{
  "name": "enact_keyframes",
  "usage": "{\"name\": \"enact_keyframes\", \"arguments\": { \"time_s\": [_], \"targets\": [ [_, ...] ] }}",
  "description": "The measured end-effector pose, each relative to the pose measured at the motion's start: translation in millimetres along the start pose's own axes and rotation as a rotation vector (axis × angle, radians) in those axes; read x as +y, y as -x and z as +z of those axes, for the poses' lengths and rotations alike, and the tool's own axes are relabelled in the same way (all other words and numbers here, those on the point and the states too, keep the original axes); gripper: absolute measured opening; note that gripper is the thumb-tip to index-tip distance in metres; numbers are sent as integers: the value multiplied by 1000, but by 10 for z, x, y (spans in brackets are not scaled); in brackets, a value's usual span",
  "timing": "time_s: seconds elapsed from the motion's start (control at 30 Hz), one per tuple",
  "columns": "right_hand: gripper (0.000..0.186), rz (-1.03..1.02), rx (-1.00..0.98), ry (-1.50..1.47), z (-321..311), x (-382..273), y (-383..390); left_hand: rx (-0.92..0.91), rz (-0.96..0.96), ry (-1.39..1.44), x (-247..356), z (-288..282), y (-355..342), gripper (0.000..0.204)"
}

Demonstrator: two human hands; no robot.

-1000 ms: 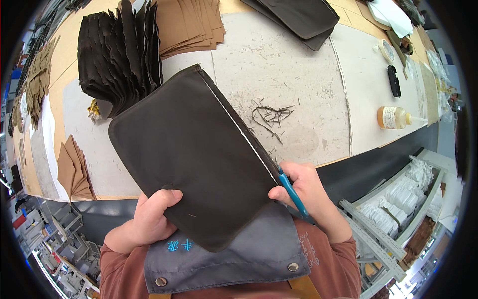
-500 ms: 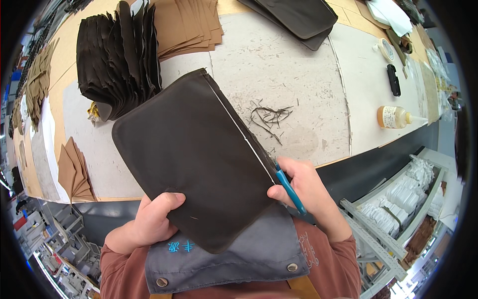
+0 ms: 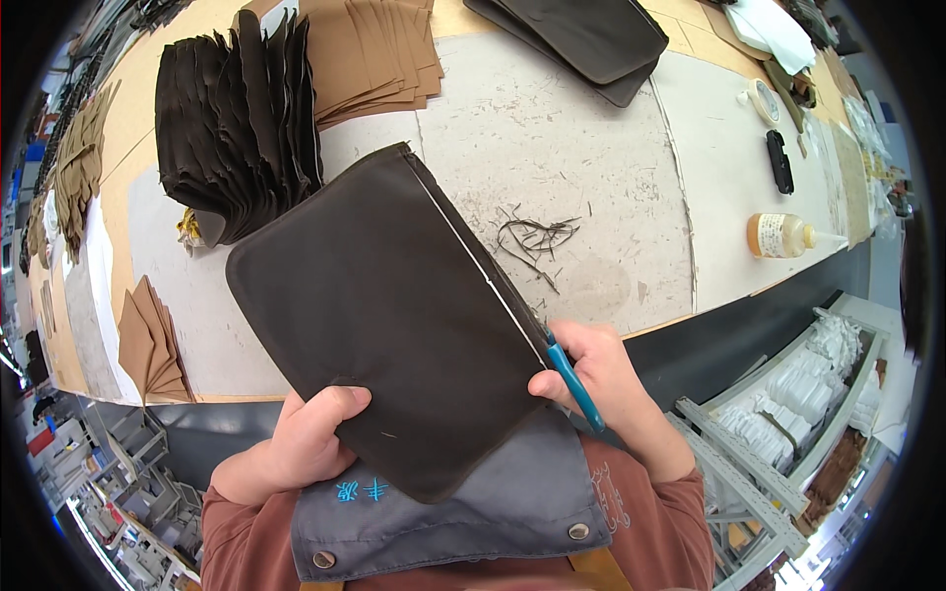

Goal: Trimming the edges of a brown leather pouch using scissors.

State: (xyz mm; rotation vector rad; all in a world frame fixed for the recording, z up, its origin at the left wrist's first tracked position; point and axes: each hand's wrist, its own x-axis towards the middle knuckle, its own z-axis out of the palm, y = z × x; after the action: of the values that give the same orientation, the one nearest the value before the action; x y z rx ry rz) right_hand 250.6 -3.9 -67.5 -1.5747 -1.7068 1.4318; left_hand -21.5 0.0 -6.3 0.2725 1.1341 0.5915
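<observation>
A large dark brown leather-like panel with rounded corners is held tilted above my lap, its far part over the table edge. Along its right side runs a thin white line beside a raw dark edge. My left hand is closed on the lower left side, thumb on top and fingers hidden beneath. My right hand is closed around a slim blue-handled tool at the panel's right edge, thumb by the lower right side. The tool's working end is mostly hidden, so its exact kind cannot be made out.
Thin dark trimmings lie on the grey table mat. Beyond are a stack of dark pieces, brown sheets and more dark panels. A bottle of amber liquid stands right, near a black object and tape roll.
The panel and both hands look almost unmoved, with only a slight shift downward and right in the picture. Both grips are the same.
</observation>
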Motion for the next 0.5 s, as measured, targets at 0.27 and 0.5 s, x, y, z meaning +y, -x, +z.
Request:
{"name": "enact_keyframes", "arguments": {
  "time_s": [0.27, 0.5],
  "targets": [
    [64, 11, 5, 4, -30, -12, 2, -12, 5, -12, 12, 48, -16, 52],
    [66, 2, 17, -3, -20, 2, 14, -13, -13, -17, 23, 66, -11, 52]
  ]
}}
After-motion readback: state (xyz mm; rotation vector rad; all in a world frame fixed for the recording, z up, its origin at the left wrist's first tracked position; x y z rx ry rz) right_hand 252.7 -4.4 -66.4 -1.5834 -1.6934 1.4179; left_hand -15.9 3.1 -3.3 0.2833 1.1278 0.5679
